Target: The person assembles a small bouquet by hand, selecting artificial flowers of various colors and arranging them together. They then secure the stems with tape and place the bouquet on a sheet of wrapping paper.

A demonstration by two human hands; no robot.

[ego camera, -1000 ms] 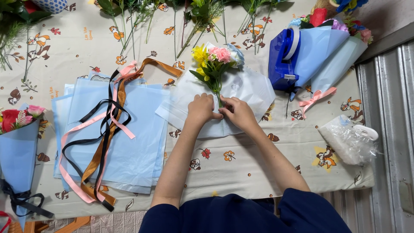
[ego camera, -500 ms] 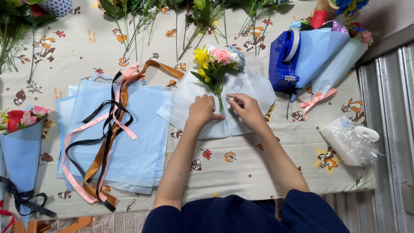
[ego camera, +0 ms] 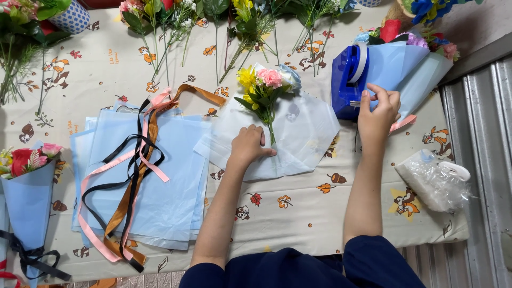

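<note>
A small bunch of flowers (ego camera: 265, 84), yellow, pink and pale blue, lies on a translucent white wrapping sheet (ego camera: 304, 133) in the middle of the table. My left hand (ego camera: 248, 146) presses down on the sheet and the stems near the bottom of the bunch. My right hand (ego camera: 377, 112) is off to the right at a blue tape dispenser (ego camera: 347, 80), fingers pinched at the tape end by its front.
A stack of light blue sheets (ego camera: 176, 176) with pink, black and brown ribbons (ego camera: 136, 170) lies left. Finished blue-wrapped bouquets sit at the far left (ego camera: 26, 192) and the top right (ego camera: 410, 58). Loose stems (ego camera: 240, 26) line the far edge. A clear plastic bundle (ego camera: 434, 181) is right.
My right hand has left the flower stems and moved right to the tape dispenser. My left hand stays on the wrapping sheet at the stems.
</note>
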